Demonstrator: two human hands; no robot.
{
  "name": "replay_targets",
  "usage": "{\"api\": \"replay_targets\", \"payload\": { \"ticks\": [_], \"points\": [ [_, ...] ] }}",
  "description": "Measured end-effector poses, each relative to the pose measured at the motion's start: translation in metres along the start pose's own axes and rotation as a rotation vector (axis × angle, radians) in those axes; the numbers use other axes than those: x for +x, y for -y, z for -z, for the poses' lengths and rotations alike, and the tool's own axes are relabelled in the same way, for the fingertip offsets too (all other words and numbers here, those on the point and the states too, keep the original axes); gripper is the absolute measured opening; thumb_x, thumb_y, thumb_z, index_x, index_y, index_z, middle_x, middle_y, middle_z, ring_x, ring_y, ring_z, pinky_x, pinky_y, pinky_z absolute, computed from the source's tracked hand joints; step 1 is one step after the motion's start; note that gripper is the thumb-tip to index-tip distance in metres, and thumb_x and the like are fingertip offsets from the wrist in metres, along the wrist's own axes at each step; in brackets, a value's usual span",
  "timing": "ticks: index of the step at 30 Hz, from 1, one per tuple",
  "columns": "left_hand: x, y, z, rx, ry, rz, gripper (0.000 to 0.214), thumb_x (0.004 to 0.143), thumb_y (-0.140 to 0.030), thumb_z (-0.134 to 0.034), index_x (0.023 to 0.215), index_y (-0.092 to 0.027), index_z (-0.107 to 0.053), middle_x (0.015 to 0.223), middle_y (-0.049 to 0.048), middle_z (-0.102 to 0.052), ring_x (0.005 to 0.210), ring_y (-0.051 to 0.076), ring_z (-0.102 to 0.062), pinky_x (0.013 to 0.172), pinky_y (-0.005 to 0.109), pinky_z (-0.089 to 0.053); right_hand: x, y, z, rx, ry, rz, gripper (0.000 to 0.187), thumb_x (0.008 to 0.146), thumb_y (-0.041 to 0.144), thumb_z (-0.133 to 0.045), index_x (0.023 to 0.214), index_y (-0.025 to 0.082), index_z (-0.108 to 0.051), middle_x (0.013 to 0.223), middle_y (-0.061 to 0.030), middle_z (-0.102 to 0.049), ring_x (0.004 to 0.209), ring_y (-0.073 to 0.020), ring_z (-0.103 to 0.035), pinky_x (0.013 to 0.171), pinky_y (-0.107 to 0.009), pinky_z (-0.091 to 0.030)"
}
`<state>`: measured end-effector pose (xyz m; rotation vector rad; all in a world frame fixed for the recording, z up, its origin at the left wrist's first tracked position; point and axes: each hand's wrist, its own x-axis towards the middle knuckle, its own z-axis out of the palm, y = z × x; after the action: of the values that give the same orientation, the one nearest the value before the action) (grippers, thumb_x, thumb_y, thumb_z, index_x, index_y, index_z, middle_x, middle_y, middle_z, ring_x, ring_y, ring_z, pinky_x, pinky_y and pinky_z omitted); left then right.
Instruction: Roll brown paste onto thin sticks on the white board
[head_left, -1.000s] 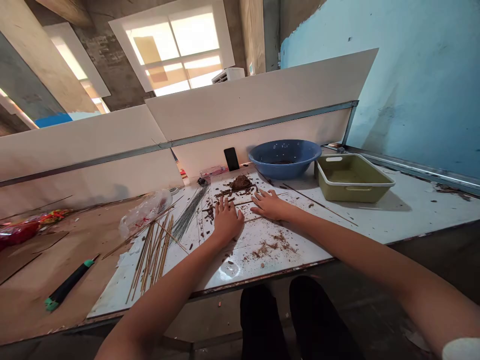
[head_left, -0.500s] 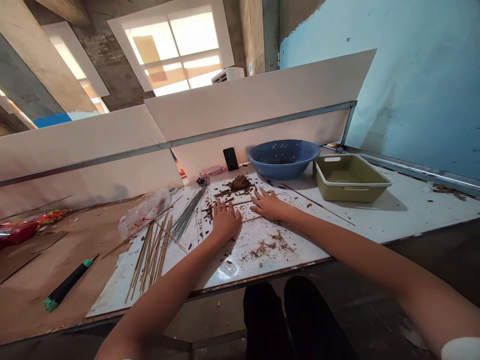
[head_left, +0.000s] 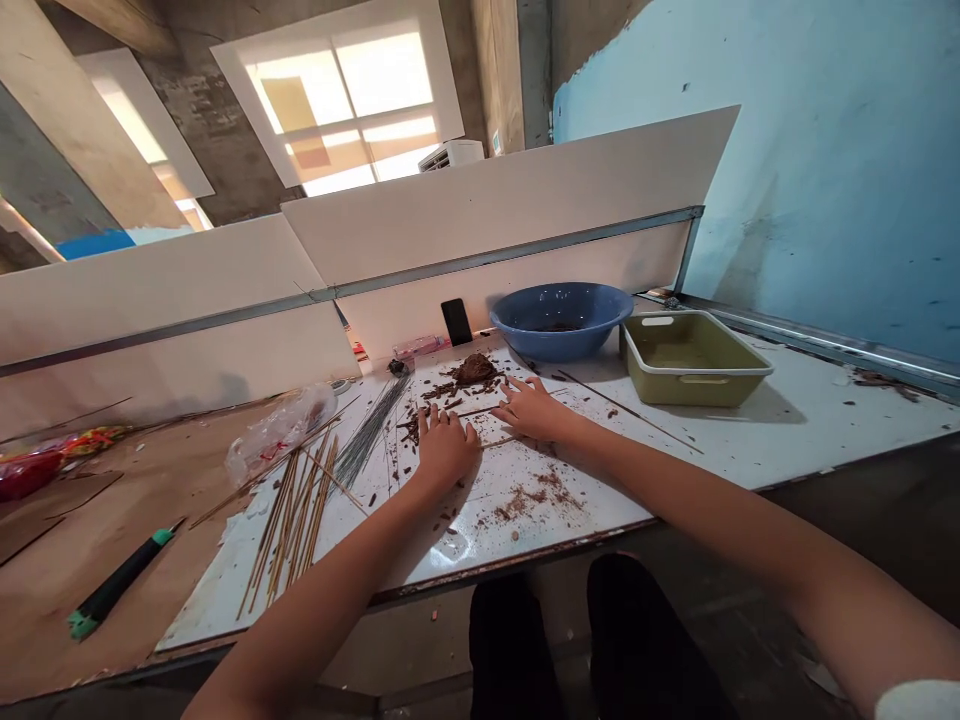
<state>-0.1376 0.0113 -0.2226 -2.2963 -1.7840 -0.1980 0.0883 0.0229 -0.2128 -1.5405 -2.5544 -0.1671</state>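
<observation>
My left hand (head_left: 444,447) lies palm down on the white board (head_left: 420,550), fingers stretched forward and slightly apart. To its right, my right hand (head_left: 534,410) also rests palm down with spread fingers. A thin dark stick (head_left: 480,409) runs between the two hands, its ends at or under the fingers. Just nearer to me, a paler thin stick (head_left: 498,441) crosses the gap. I cannot make out what is under the palms. Beyond the fingers sits a brown lump of crumbly dough-like material (head_left: 475,369), with dark broken bits (head_left: 442,388) scattered around it.
Behind stand a blue basin (head_left: 561,340) and an olive tub (head_left: 694,385). A black phone (head_left: 456,322) leans on the partition. Bamboo sticks (head_left: 296,510), thin grey wires (head_left: 367,430), a plastic bag (head_left: 281,430) and a green-black screwdriver-like tool (head_left: 120,585) lie left. Brown crumbs (head_left: 536,497) lie in front.
The view has shifted slightly. Both hands stay palm down in nearly the same place, with the thin stick still between them.
</observation>
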Motion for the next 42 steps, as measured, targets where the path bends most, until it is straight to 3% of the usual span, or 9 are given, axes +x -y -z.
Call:
{"api": "replay_targets", "payload": {
  "ticks": [6, 11, 17, 21, 22, 27, 32, 37, 42],
  "points": [
    [0.0003, 0.001, -0.0019, -0.057, 0.047, 0.051, 0.073, 0.114, -0.046, -0.033, 0.174, -0.007, -0.05, 0.181, 0.022, -0.046, 0.176, 0.042, -0.029, 0.144, 0.065, -0.018, 0.0002, 0.0018, -0.0009, 0.043, 0.05, -0.107, 0.064, 0.121, 0.056, -0.039, 0.168, 0.018, -0.06, 0.181, -0.0242, -0.046, 0.17, -0.0447, -0.037, 0.13, -0.068, -0.036],
    [-0.0022, 0.0006, 0.0015, -0.01, -0.022, -0.007, 0.07, 0.113, -0.046, -0.034, 0.161, -0.006, -0.066, 0.162, 0.0247, -0.068, 0.174, 0.042, -0.035, 0.146, 0.065, -0.007, 0.0003, 0.0017, 0.0009, -0.018, -0.016, 0.013, 0.053, 0.122, 0.044, -0.037, 0.134, 0.024, -0.085, 0.168, -0.0204, -0.063, 0.167, -0.039, -0.044, 0.129, -0.064, -0.036],
    [-0.0009, 0.001, 0.0008, -0.027, 0.031, 0.026, 0.075, 0.113, -0.046, -0.034, 0.17, -0.001, -0.053, 0.176, 0.0263, -0.051, 0.176, 0.041, -0.03, 0.145, 0.067, -0.01, 0.0012, 0.0005, -0.0021, 0.027, 0.03, -0.071, 0.063, 0.121, 0.052, -0.038, 0.165, 0.014, -0.063, 0.177, -0.0263, -0.051, 0.17, -0.0433, -0.038, 0.128, -0.067, -0.039],
    [0.0, 0.0024, -0.0017, -0.022, -0.016, -0.013, 0.069, 0.112, -0.046, -0.037, 0.163, -0.007, -0.064, 0.172, 0.0235, -0.058, 0.177, 0.04, -0.028, 0.146, 0.065, -0.004, 0.0014, -0.0017, -0.0009, 0.008, -0.003, 0.0, 0.059, 0.122, 0.047, -0.033, 0.132, 0.021, -0.085, 0.176, -0.0215, -0.054, 0.171, -0.0406, -0.037, 0.13, -0.065, -0.035],
    [0.0006, 0.003, -0.0022, -0.02, -0.023, -0.01, 0.068, 0.112, -0.046, -0.038, 0.163, -0.009, -0.065, 0.173, 0.0222, -0.057, 0.177, 0.039, -0.027, 0.146, 0.065, -0.005, 0.0015, -0.0022, -0.0011, 0.006, -0.004, 0.001, 0.06, 0.122, 0.047, -0.033, 0.13, 0.02, -0.086, 0.176, -0.0216, -0.054, 0.171, -0.0404, -0.038, 0.13, -0.065, -0.035],
    [0.0033, 0.0057, -0.0026, -0.043, -0.003, 0.065, 0.069, 0.111, -0.046, -0.041, 0.168, -0.012, -0.06, 0.183, 0.0188, -0.045, 0.179, 0.042, -0.02, 0.145, 0.067, -0.013, 0.003, -0.004, -0.0041, 0.033, 0.027, -0.087, 0.06, 0.12, 0.052, -0.039, 0.16, 0.017, -0.068, 0.177, -0.0237, -0.052, 0.168, -0.0446, -0.041, 0.127, -0.066, -0.038],
    [0.0013, 0.0049, 0.0025, -0.029, -0.05, 0.028, 0.063, 0.11, -0.042, -0.042, 0.157, -0.01, -0.07, 0.183, 0.019, -0.045, 0.18, 0.041, -0.016, 0.146, 0.064, -0.013, 0.0019, -0.0055, -0.0003, 0.004, -0.012, -0.002, 0.057, 0.122, 0.044, -0.034, 0.128, 0.023, -0.086, 0.167, -0.0201, -0.064, 0.167, -0.0392, -0.042, 0.13, -0.063, -0.034],
    [0.0024, 0.0059, 0.0045, -0.051, 0.015, 0.108, 0.07, 0.111, -0.045, -0.043, 0.17, -0.009, -0.058, 0.184, 0.0218, -0.041, 0.179, 0.044, -0.018, 0.143, 0.066, -0.02, 0.001, -0.0067, -0.0025, 0.033, 0.037, -0.107, 0.06, 0.121, 0.05, -0.038, 0.166, 0.02, -0.062, 0.176, -0.0221, -0.054, 0.167, -0.0436, -0.042, 0.127, -0.065, -0.038],
    [0.0048, 0.0091, 0.0044, -0.028, 0.001, 0.088, 0.065, 0.111, -0.043, -0.043, 0.161, -0.009, -0.068, 0.184, 0.0214, -0.042, 0.18, 0.043, -0.014, 0.144, 0.065, -0.018, 0.0009, -0.0077, 0.0005, -0.02, -0.01, -0.028, 0.056, 0.122, 0.044, -0.035, 0.13, 0.022, -0.086, 0.17, -0.0198, -0.061, 0.167, -0.0406, -0.041, 0.128, -0.064, -0.036]
  ]
}}
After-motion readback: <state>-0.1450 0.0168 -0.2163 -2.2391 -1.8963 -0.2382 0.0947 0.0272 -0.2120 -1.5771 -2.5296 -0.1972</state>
